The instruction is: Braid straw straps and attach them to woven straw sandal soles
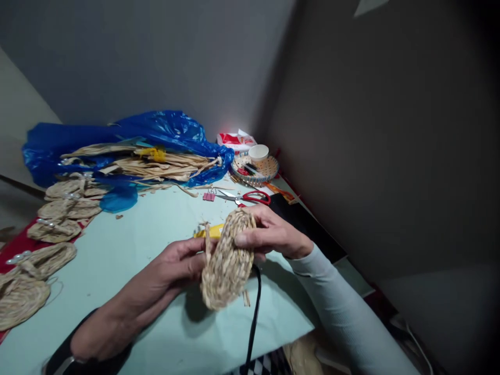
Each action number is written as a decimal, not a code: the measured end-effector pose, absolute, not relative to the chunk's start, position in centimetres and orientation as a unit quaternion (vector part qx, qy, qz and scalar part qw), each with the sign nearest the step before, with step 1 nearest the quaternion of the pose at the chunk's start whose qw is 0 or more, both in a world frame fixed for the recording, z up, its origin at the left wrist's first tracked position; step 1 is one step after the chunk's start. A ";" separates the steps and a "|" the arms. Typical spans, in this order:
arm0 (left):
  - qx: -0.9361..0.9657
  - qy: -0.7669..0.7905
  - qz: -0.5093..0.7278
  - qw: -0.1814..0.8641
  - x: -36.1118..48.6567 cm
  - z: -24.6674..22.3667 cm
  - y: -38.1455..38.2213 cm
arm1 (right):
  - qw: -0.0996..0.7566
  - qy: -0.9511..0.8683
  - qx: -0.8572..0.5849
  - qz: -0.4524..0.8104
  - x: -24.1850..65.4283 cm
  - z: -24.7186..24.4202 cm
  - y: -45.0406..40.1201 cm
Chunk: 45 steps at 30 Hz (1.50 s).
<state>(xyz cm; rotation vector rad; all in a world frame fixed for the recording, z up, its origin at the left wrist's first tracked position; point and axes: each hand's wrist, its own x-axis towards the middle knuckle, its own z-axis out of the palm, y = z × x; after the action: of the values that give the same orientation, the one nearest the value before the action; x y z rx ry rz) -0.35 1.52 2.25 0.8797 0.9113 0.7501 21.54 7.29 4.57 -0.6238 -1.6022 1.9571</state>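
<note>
Fingers of right hand (280, 237) clasp the far half of an oval, tan braided-straw sole (227, 268); left hand (176, 265) grips its left edge. Held above pale-green bench (148, 224), toward near edge; long axis slants near-left to far-right.

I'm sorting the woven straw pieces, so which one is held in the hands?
The oval sole between the left hand and right hand; the other woven pieces lie at far left, several bearing pearl-like beads.
</note>
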 end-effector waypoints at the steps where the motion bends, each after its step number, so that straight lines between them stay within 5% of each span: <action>1: 0.382 0.420 0.377 0.732 -0.1 2.3 1.7 | 0.293 -0.581 -0.237 0.722 21.4 4.3 7.3; 12: 0.226 0.561 0.680 0.415 -7.1 2.0 5.3 | 0.570 -0.422 -0.258 0.656 19.5 3.5 8.2; 16: 0.258 0.557 0.681 0.400 -6.4 2.5 5.5 | 0.622 -0.391 -0.262 0.625 19.2 3.9 7.9; 45: 0.466 0.478 0.576 0.472 -3.0 1.2 7.5 | 0.613 -0.393 -0.237 0.644 16.7 1.9 6.1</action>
<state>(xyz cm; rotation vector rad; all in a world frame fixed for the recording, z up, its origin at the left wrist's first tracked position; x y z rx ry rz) -3.04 7.51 1.23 1.1406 1.1691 1.4101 16.67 6.12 1.91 -0.5459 -0.9060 1.4847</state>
